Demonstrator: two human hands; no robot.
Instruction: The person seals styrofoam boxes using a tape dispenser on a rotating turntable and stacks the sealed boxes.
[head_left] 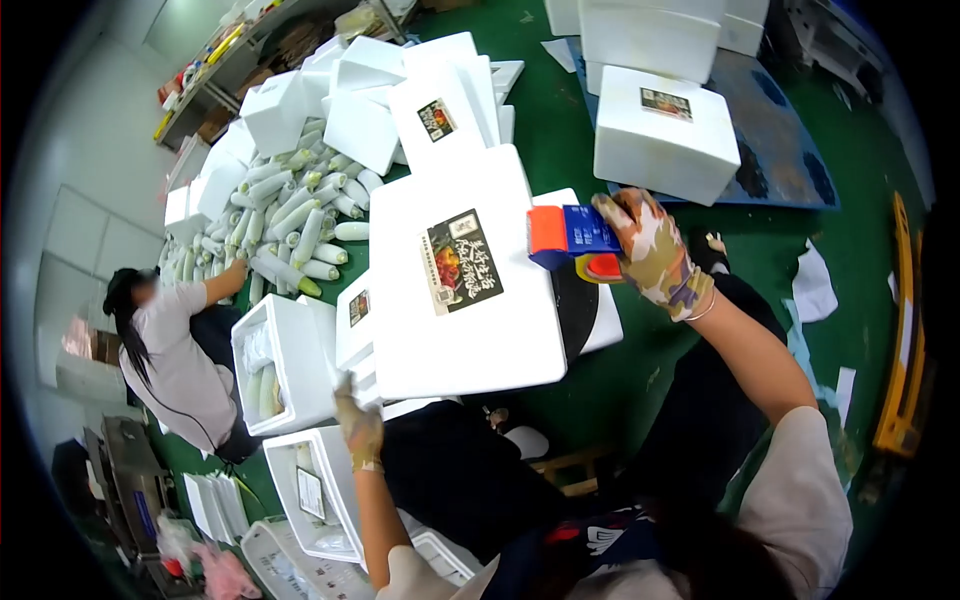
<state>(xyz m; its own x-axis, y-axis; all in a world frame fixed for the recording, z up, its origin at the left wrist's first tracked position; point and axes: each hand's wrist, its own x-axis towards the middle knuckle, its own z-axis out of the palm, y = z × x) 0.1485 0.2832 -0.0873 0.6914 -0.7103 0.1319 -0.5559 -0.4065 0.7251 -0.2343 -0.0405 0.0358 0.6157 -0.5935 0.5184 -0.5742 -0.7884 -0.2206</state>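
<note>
In front of me a white foam box (400, 300) shows its lid, which carries a dark printed label (462, 262). My right hand (655, 250), in a camouflage glove, is closed around a blue and red tape dispenser (572, 232), held beside the box's right edge. A yellow and red round part shows under the fingers. My left hand (360, 425), also gloved, is at the box's lower left corner with its fingers stretched out; whether it touches the box I cannot tell. A black round surface (577, 305) shows partly under the box.
At left, a person (185, 355) reaches to a pile of wrapped white vegetables (300, 215). Two foam boxes (285, 365) (312, 495) stand beside my left arm. Foam lids (365, 130) lie behind. Closed boxes (660, 140) stand on a blue pallet (770, 130); a yellow pallet jack (895, 340) is at right.
</note>
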